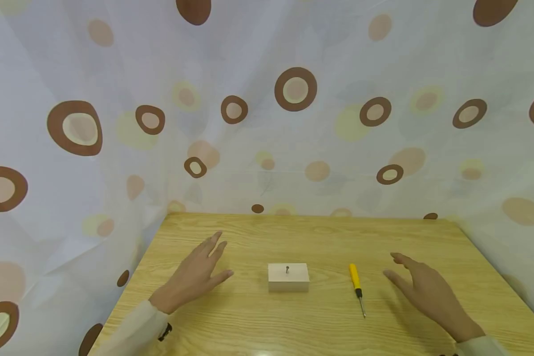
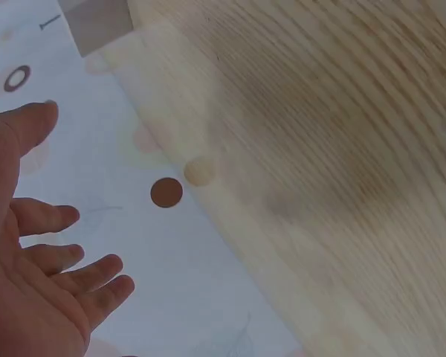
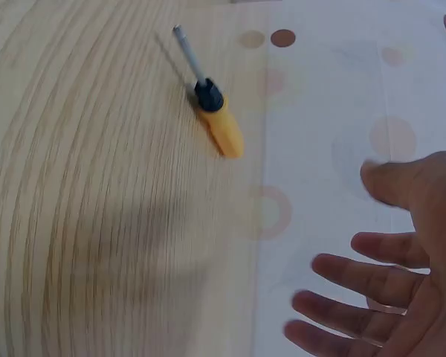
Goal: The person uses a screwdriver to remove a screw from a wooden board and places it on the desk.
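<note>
A pale rectangular block (image 1: 288, 285) lies mid-table, with a screw (image 1: 287, 269) standing upright out of its top. To its right is a screwdriver (image 1: 356, 284) with a yellow handle and black collar, its metal tip pointing toward the near edge. My left hand (image 1: 191, 277) hovers left of the block, fingers spread and holding nothing. On the other side, my right hand (image 1: 431, 294) is held above the table right of the screwdriver, fingers relaxed and apart from it. The right wrist view shows the screwdriver (image 3: 221, 126) beyond that hand's fingertips.
The wooden table (image 1: 249, 326) has light grain. A white curtain (image 1: 249, 138) with brown and beige spots hangs behind it and along both sides. A small dark object (image 1: 164, 332) shows at the left sleeve's cuff.
</note>
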The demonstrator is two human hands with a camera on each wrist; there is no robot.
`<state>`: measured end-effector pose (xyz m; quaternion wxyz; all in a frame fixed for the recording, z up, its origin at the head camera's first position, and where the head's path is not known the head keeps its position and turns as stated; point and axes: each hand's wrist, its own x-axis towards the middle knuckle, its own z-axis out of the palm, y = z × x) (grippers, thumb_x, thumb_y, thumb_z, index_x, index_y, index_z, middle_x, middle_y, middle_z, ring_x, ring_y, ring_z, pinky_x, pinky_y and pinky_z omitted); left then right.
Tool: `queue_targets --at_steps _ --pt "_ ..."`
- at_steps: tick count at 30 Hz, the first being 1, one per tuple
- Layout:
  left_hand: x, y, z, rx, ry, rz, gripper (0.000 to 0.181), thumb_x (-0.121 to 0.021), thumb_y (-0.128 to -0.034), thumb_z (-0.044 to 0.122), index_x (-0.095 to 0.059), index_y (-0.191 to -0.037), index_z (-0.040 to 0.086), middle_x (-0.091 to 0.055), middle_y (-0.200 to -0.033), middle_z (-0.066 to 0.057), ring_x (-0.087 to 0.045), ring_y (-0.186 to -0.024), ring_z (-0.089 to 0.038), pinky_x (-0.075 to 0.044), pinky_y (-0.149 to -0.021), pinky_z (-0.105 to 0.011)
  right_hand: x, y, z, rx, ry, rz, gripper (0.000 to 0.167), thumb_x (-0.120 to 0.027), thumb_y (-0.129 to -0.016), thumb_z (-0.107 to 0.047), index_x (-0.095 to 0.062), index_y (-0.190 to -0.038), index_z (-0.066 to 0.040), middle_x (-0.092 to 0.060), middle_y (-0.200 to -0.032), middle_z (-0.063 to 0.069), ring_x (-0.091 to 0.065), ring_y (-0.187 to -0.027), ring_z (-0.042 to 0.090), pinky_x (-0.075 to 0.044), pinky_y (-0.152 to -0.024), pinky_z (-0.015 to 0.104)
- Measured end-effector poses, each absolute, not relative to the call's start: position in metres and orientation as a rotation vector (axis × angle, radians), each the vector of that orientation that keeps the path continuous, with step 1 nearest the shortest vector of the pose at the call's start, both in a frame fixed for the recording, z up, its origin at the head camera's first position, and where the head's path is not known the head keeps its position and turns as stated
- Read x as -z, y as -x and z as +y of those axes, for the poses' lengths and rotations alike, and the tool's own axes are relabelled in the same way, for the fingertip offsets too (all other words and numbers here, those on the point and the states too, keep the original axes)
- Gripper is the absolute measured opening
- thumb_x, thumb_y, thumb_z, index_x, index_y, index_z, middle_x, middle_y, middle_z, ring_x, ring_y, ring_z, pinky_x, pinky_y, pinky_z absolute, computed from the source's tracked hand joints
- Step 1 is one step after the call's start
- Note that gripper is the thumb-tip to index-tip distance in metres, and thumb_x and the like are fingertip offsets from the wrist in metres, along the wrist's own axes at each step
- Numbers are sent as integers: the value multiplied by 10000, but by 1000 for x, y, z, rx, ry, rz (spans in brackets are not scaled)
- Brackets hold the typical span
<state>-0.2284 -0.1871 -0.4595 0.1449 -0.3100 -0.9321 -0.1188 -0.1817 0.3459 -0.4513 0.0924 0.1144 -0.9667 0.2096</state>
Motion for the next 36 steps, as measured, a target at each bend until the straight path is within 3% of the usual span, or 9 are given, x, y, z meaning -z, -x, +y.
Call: queue_targets --at_steps 3,8,16,23,36 --pt "462 230 -175 431 927 -2680 660 -671 -998 444 -548 -1444 -27 -413 -1568 -239 -504 -1342 -422 -463 -1045 -564 452 186 341 -721 -332 -2868 496 -596 -1060 -344 -583 -1361 50 -718 -1129 208 -710 -892 317 -580 -696 482" --pt "464 231 -155 558 938 -2718 555 -669 -1003 431 -613 -1393 41 -605 -1409 -137 -591 -1249 -317 -515 -995 -489 457 190 334 -817 -315 -2870 400 -595 -1062 -332 -652 -1278 0 -736 -1038 78 -687 -824 176 -572 -665 389" --pt "468 233 -128 627 1017 -2766 514 -689 -994 402 -638 -1364 48 -649 -1334 -97 -626 -1181 -253 -549 -943 -424 461 192 324 -876 -314 -2891 366 -615 -1054 -305 -663 -1236 9 -729 -984 50 -678 -784 140 -562 -628 317" --pt "474 232 -115 638 1036 -2796 583 -699 -972 455 -624 -1381 46 -639 -1346 -82 -643 -1090 -182 -560 -887 -348 468 193 315 -969 -292 -2928 384 -621 -1051 -311 -650 -1256 12 -731 -1005 72 -690 -801 163 -569 -644 305" --pt "480 238 -94 584 1106 -2770 591 -751 -934 437 -635 -1362 46 -652 -1314 -66 -633 -1120 -162 -541 -914 -279 474 203 299 -1028 -293 -2962 394 -644 -1036 -317 -648 -1256 10 -724 -996 80 -689 -819 188 -590 -691 374"
